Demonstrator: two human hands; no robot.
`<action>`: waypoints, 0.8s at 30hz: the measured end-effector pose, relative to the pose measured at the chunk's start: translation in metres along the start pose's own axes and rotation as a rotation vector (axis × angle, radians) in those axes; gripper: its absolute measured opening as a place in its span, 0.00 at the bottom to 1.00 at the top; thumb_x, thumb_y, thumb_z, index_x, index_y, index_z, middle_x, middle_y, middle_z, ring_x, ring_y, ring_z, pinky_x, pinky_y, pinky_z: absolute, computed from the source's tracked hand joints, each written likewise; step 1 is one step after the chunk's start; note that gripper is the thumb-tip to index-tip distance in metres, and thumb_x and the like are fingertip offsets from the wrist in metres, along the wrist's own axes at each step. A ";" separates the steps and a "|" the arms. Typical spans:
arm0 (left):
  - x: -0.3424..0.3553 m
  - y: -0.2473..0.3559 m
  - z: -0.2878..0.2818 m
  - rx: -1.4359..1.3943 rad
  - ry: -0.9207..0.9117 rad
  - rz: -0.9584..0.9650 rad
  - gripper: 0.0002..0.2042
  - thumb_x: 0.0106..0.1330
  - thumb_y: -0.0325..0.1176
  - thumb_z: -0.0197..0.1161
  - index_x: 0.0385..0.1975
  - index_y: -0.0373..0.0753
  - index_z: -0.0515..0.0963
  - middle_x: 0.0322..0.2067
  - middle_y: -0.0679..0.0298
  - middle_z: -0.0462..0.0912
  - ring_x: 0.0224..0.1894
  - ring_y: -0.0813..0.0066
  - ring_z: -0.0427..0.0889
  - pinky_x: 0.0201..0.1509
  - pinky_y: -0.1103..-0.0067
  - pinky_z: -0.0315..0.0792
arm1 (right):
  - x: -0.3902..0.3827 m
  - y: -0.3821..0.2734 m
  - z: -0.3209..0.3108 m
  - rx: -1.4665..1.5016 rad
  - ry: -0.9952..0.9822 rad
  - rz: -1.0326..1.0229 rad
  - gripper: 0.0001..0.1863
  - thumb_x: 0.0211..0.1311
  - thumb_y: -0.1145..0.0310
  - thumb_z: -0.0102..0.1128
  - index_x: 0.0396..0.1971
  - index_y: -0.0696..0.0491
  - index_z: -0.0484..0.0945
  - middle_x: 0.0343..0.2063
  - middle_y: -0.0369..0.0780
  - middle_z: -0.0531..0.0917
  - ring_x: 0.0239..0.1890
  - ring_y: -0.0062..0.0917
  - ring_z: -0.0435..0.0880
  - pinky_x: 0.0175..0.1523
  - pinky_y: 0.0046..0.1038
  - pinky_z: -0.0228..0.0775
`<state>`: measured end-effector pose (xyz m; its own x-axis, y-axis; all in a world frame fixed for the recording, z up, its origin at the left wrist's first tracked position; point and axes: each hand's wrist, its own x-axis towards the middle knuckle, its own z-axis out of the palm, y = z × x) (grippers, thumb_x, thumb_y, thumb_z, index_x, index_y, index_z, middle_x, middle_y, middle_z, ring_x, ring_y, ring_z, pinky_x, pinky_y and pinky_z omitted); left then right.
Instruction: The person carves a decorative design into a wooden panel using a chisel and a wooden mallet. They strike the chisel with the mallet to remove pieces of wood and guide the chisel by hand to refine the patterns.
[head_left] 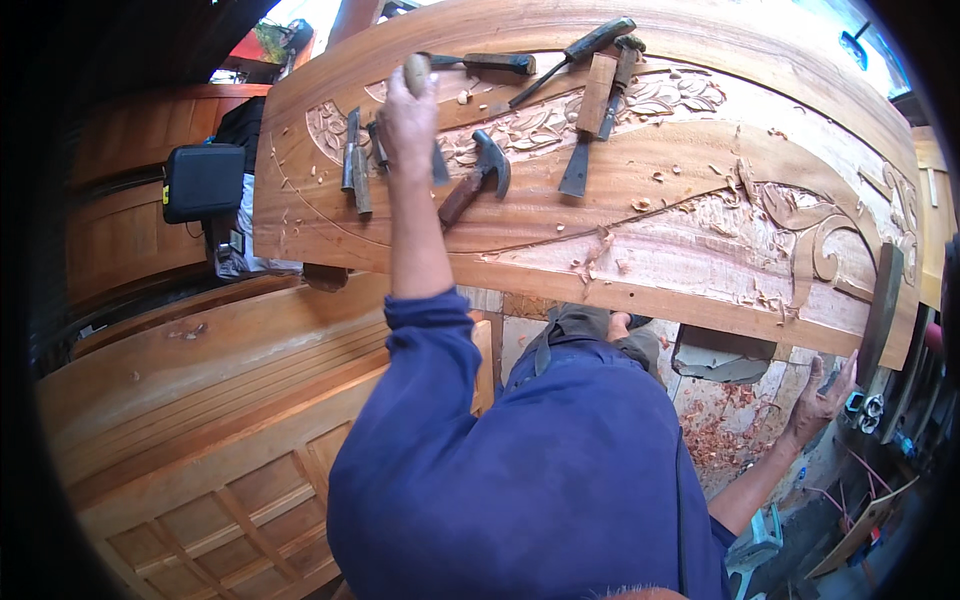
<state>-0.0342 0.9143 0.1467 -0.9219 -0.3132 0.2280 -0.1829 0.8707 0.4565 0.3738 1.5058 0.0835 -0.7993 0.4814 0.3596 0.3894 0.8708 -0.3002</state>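
Observation:
A carved wooden panel (560, 258) with leaf and scroll relief lies in front of me. My left hand (408, 125) is over its left part, fingers closed round a tool with a pale rounded end (416, 72); its kind is partly hidden by the hand. Just right of that hand lies a claw hammer (489, 162). Short chisels (350, 150) lie to its left, and a dark-handled chisel (500, 63) is beyond it. My right hand (822, 400) hangs beyond the panel's near right edge, fingers apart, close to a long dark bar (880, 310).
More chisels lie mid-panel, one with a flat flared blade (575, 168) and one with a dark handle (600, 38). Wood chips are scattered over the carving and floor (735, 425). A black case (203, 183) stands left; a panelled wooden door (230, 500) is at lower left.

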 end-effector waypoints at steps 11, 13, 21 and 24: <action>0.056 -0.100 0.072 0.311 0.089 0.348 0.29 0.70 0.51 0.73 0.60 0.32 0.81 0.50 0.38 0.87 0.54 0.40 0.86 0.60 0.53 0.79 | 0.013 -0.057 0.026 0.045 -0.008 -0.039 0.35 0.69 0.66 0.76 0.74 0.57 0.74 0.69 0.46 0.81 0.70 0.40 0.78 0.76 0.40 0.67; 0.020 -0.046 0.060 0.225 0.145 0.412 0.32 0.71 0.54 0.72 0.62 0.32 0.80 0.48 0.41 0.87 0.51 0.44 0.87 0.56 0.55 0.80 | 0.005 -0.054 0.021 0.090 0.013 0.025 0.36 0.68 0.66 0.77 0.73 0.57 0.74 0.69 0.46 0.80 0.68 0.40 0.80 0.74 0.39 0.70; -0.087 0.107 0.093 -0.028 -0.356 0.331 0.39 0.69 0.58 0.73 0.73 0.38 0.72 0.53 0.39 0.87 0.54 0.42 0.89 0.57 0.56 0.81 | 0.008 -0.065 0.025 0.039 0.020 0.139 0.38 0.67 0.56 0.78 0.74 0.54 0.75 0.62 0.51 0.82 0.64 0.43 0.82 0.70 0.42 0.74; -0.086 0.101 0.111 -0.008 -0.301 0.256 0.30 0.71 0.50 0.72 0.69 0.44 0.77 0.43 0.50 0.93 0.47 0.52 0.93 0.52 0.61 0.83 | 0.015 -0.044 0.015 0.097 0.066 0.205 0.39 0.68 0.52 0.76 0.74 0.52 0.74 0.62 0.51 0.82 0.64 0.44 0.82 0.70 0.42 0.75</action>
<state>-0.0115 1.0715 0.0782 -0.9965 0.0398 0.0733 0.0673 0.9029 0.4245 0.3380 1.4733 0.0885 -0.6751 0.6557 0.3382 0.4923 0.7417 -0.4556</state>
